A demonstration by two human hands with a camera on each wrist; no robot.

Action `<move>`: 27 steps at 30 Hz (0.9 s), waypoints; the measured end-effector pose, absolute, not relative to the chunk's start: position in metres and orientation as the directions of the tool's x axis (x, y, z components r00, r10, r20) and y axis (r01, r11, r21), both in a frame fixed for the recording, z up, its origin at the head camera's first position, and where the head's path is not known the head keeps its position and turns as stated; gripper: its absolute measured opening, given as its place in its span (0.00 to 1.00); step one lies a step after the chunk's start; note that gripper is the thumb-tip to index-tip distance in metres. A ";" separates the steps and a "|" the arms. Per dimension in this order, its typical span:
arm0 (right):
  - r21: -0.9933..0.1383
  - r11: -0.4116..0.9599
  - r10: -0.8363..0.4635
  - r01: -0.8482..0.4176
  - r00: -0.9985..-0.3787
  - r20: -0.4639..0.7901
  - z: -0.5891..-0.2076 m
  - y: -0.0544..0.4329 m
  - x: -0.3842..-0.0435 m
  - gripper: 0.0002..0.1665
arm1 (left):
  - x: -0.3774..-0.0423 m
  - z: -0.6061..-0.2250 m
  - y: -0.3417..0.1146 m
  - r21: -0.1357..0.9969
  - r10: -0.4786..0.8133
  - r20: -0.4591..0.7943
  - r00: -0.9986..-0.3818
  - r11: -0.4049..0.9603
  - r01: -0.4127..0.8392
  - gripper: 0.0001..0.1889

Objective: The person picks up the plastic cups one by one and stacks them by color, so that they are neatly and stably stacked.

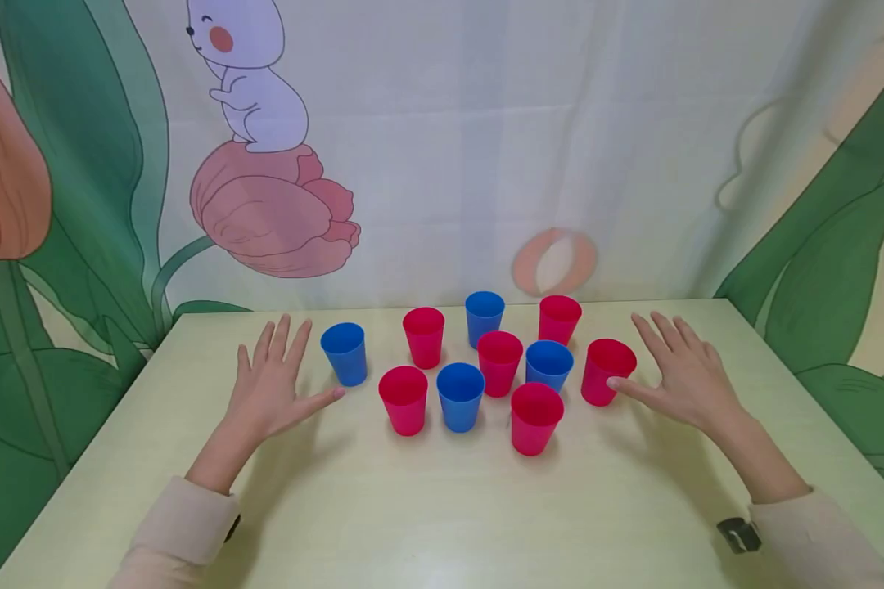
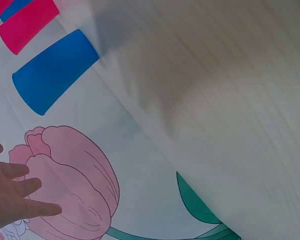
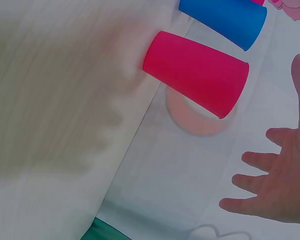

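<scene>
Several red and blue plastic cups stand mouth up in a loose group on the table. My left hand [image 1: 268, 393] is spread left of the leftmost blue cup [image 1: 345, 356], its thumb pointing at the cup's lower part. On the other side, my right hand [image 1: 681, 380] has its fingers spread too, its thumb tip overlapping the rightmost red cup [image 1: 598, 384] in the head view. Both hands hold nothing. The left wrist view shows the blue cup [image 2: 55, 72] beyond the left fingers [image 2: 42, 208]; the right wrist view shows the red cup [image 3: 197, 75] beside the right hand [image 3: 285, 175].
Among the group, a red cup [image 1: 536, 421] stands nearest the front and a blue cup [image 1: 484, 321] at the back. The pale table [image 1: 442, 515] ends at a printed curtain [image 1: 427, 147] with a flower and an animal. A dark wrist strap piece [image 1: 739, 535] shows by the right sleeve.
</scene>
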State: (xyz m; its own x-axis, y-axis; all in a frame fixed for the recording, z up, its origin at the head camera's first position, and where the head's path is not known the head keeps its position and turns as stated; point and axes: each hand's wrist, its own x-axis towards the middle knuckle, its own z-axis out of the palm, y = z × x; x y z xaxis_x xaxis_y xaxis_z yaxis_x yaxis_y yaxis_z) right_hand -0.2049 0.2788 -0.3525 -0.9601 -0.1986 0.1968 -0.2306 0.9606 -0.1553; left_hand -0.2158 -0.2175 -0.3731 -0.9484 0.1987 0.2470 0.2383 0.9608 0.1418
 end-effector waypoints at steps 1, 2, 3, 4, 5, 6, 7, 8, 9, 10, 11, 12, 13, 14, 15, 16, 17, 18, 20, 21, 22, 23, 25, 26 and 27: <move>-0.156 0.959 -0.204 -0.237 -0.958 0.201 -0.352 0.279 -0.205 0.58 | -0.216 -0.373 -0.218 0.145 0.201 0.254 -0.946 0.959 0.243 0.54; -0.154 0.957 -0.211 -0.244 -0.956 0.206 -0.352 0.278 -0.205 0.58 | -0.216 -0.373 -0.219 0.151 0.203 0.260 -0.944 0.957 0.248 0.53; -0.156 0.955 -0.218 -0.253 -0.953 0.211 -0.352 0.278 -0.206 0.57 | -0.217 -0.373 -0.220 0.158 0.204 0.265 -0.942 0.955 0.252 0.53; -0.159 0.952 -0.226 -0.263 -0.950 0.216 -0.352 0.277 -0.206 0.56 | -0.217 -0.373 -0.221 0.162 0.206 0.271 -0.940 0.953 0.255 0.53; -0.164 0.948 -0.234 -0.273 -0.947 0.222 -0.352 0.277 -0.207 0.56 | -0.218 -0.373 -0.221 0.168 0.208 0.277 -0.938 0.951 0.260 0.52; -0.169 0.944 -0.241 -0.283 -0.943 0.228 -0.353 0.276 -0.208 0.55 | -0.219 -0.373 -0.222 0.174 0.209 0.282 -0.936 0.949 0.264 0.52; -0.177 0.940 -0.247 -0.291 -0.941 0.233 -0.353 0.274 -0.208 0.54 | -0.220 -0.373 -0.222 0.186 0.210 0.284 -0.935 0.945 0.269 0.52; -0.185 0.937 -0.251 -0.297 -0.939 0.235 -0.353 0.272 -0.209 0.53 | -0.221 -0.373 -0.223 0.201 0.210 0.289 -0.934 0.941 0.273 0.52; -0.195 0.933 -0.253 -0.301 -0.938 0.239 -0.353 0.270 -0.211 0.52 | -0.222 -0.372 -0.223 0.214 0.208 0.291 -0.934 0.937 0.276 0.52; -0.206 0.930 -0.253 -0.305 -0.936 0.244 -0.353 0.268 -0.212 0.51 | -0.224 -0.371 -0.223 0.232 0.205 0.294 -0.934 0.932 0.278 0.52; -0.216 0.927 -0.252 -0.308 -0.935 0.249 -0.353 0.266 -0.213 0.50 | -0.225 -0.371 -0.222 0.256 0.199 0.292 -0.936 0.926 0.277 0.52; -0.225 0.923 -0.253 -0.312 -0.933 0.256 -0.353 0.264 -0.215 0.49 | -0.227 -0.370 -0.222 0.285 0.191 0.285 -0.939 0.919 0.273 0.51; -0.235 0.919 -0.254 -0.318 -0.930 0.264 -0.353 0.262 -0.216 0.48 | -0.228 -0.369 -0.222 0.315 0.184 0.277 -0.943 0.910 0.269 0.51; -0.245 0.914 -0.257 -0.324 -0.928 0.271 -0.353 0.260 -0.217 0.47 | -0.229 -0.369 -0.221 0.345 0.176 0.266 -0.948 0.901 0.264 0.51; -0.260 0.907 -0.259 -0.332 -0.925 0.279 -0.353 0.258 -0.218 0.45 | -0.231 -0.369 -0.220 0.375 0.168 0.253 -0.953 0.891 0.257 0.51; -0.276 0.898 -0.263 -0.342 -0.922 0.284 -0.353 0.256 -0.220 0.44 | -0.232 -0.369 -0.220 0.405 0.163 0.241 -0.957 0.879 0.252 0.50; -0.294 0.889 -0.269 -0.352 -0.920 0.286 -0.353 0.254 -0.221 0.43 | -0.234 -0.370 -0.219 0.433 0.161 0.231 -0.960 0.866 0.250 0.49; -0.311 0.879 -0.277 -0.362 -0.918 0.285 -0.353 0.252 -0.223 0.42 | -0.236 -0.370 -0.219 0.458 0.162 0.225 -0.961 0.853 0.251 0.48; -0.342 0.862 -0.290 -0.375 -0.917 0.275 -0.354 0.248 -0.226 0.41 | -0.241 -0.372 -0.218 0.495 0.167 0.216 -0.962 0.830 0.255 0.46; -0.356 0.853 -0.298 -0.382 -0.916 0.269 -0.354 0.247 -0.227 0.41 | -0.244 -0.372 -0.218 0.511 0.168 0.212 -0.963 0.820 0.256 0.45; -0.366 0.847 -0.305 -0.387 -0.916 0.262 -0.355 0.245 -0.229 0.41 | -0.246 -0.372 -0.217 0.526 0.170 0.207 -0.963 0.811 0.256 0.44; -0.372 0.842 -0.310 -0.389 -0.916 0.256 -0.355 0.243 -0.231 0.41 | -0.249 -0.373 -0.216 0.539 0.172 0.203 -0.964 0.803 0.257 0.43; -0.380 0.836 -0.320 -0.396 -0.914 0.250 -0.356 0.239 -0.233 0.41 | -0.254 -0.373 -0.214 0.556 0.171 0.188 -0.967 0.793 0.248 0.42; -0.382 0.832 -0.326 -0.402 -0.912 0.249 -0.357 0.238 -0.234 0.42 | -0.256 -0.374 -0.213 0.567 0.170 0.177 -0.969 0.787 0.242 0.42; -0.383 0.831 -0.330 -0.404 -0.911 0.245 -0.357 0.236 -0.235 0.42 | -0.258 -0.374 -0.212 0.576 0.168 0.165 -0.972 0.784 0.233 0.41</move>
State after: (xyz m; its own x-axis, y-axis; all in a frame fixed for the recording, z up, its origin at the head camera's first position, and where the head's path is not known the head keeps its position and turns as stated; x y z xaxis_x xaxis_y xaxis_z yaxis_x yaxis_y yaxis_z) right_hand -0.2350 0.2361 -0.3572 -0.9114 -0.3303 0.2454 -0.4041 0.8307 -0.3828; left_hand -0.2582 -0.2124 -0.3744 -0.9719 0.1682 0.1646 0.2332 0.7838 0.5756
